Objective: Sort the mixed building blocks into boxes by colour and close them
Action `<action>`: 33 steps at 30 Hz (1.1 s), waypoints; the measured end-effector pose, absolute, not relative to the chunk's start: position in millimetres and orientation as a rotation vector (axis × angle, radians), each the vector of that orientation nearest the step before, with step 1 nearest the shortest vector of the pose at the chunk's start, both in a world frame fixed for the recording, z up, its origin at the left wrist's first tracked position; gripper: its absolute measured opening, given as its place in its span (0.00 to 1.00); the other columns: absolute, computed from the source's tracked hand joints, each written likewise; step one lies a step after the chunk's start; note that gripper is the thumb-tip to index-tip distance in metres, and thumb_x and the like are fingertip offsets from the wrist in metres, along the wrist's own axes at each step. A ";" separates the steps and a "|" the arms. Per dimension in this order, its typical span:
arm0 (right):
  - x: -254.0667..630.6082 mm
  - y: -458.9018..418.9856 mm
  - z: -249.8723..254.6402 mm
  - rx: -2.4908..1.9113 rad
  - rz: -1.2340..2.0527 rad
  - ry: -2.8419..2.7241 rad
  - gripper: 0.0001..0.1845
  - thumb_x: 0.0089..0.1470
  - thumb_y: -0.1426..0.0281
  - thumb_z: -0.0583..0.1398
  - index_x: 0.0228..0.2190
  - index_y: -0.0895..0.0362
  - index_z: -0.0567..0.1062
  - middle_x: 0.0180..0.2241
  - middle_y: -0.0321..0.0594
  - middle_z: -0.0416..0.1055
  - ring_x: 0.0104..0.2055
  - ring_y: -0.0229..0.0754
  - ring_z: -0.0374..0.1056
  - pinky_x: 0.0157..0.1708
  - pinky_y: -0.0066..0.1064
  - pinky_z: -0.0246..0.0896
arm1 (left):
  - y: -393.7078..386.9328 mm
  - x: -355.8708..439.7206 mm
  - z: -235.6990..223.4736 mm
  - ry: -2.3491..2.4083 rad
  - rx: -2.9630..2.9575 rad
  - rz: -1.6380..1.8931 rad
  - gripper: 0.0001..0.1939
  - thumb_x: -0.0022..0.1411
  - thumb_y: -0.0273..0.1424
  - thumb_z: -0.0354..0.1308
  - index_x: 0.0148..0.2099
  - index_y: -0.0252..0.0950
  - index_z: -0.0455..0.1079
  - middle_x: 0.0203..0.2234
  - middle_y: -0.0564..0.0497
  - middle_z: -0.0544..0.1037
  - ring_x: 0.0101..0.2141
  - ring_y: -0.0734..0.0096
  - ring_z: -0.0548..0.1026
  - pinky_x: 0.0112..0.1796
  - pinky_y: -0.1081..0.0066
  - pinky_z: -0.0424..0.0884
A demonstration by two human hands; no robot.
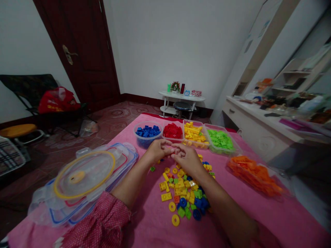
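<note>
My left hand point(158, 151) and my right hand point(188, 158) meet fingertip to fingertip over the far end of a loose pile of toy building blocks point(181, 184). Both have their fingers curled inward. Whatever they pinch, if anything, is hidden between them. The pile mixes yellow, blue, green and a few orange or red pieces, with yellow rings at its near side. Just beyond my hands stand a round tub of blue blocks point(148, 139), a box of red blocks point(172, 131), a box of yellow blocks point(195, 134) and a box of green blocks point(221, 140).
Clear container lids point(88, 179) with coloured seals lie stacked at the left of the pink-covered table point(144, 220). A clear container of orange blocks point(254, 175) sits at the right. A white dresser point(253, 127) flanks the table's right side.
</note>
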State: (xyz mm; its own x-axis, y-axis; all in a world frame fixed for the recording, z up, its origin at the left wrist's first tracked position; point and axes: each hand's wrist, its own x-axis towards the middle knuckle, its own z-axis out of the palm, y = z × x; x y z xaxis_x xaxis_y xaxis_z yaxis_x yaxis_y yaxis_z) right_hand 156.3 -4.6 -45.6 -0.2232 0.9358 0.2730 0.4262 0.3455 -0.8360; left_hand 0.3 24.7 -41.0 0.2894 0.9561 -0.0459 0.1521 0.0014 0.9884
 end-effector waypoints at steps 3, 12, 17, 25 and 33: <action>152.6 -5.1 -42.0 -1.201 0.781 -1.880 0.11 0.46 0.72 0.58 0.34 0.60 0.75 0.26 0.35 0.70 0.25 0.34 0.62 0.25 0.24 0.57 | 25.3 6.6 -48.6 1.076 1.401 0.977 0.26 0.46 0.39 0.67 0.45 0.29 0.69 0.17 0.56 0.71 0.17 0.81 0.66 0.20 0.80 0.60; 159.0 51.4 -10.3 -1.473 0.531 -2.208 0.02 0.43 0.75 0.61 0.22 0.61 0.76 0.15 0.31 0.65 0.19 0.31 0.57 0.23 0.24 0.51 | 36.9 -3.3 -58.3 1.284 1.619 1.062 0.17 0.60 0.41 0.51 0.37 0.32 0.72 0.23 0.51 0.76 0.21 0.77 0.71 0.22 0.79 0.62; 168.3 80.9 6.4 -1.492 0.351 -2.035 0.16 0.50 0.72 0.59 0.41 0.67 0.75 0.27 0.41 0.73 0.28 0.36 0.64 0.31 0.27 0.57 | 37.5 -4.8 -57.7 1.348 1.798 1.047 0.12 0.58 0.33 0.53 0.36 0.31 0.74 0.26 0.50 0.78 0.26 0.74 0.73 0.27 0.77 0.65; 177.5 3.6 -19.8 -1.299 0.467 -2.138 0.08 0.52 0.71 0.59 0.34 0.57 0.77 0.34 0.39 0.75 0.35 0.38 0.69 0.37 0.28 0.61 | 30.6 4.3 -62.2 1.298 2.021 0.936 0.12 0.56 0.30 0.55 0.39 0.33 0.76 0.29 0.49 0.80 0.28 0.72 0.73 0.30 0.76 0.66; 185.3 -57.1 -44.1 -1.273 0.379 -2.540 0.12 0.54 0.75 0.55 0.32 0.54 0.78 0.34 0.38 0.74 0.39 0.39 0.68 0.41 0.27 0.57 | 32.4 4.6 -69.6 1.246 2.018 0.767 0.10 0.53 0.29 0.57 0.34 0.31 0.77 0.27 0.48 0.80 0.27 0.72 0.74 0.28 0.77 0.65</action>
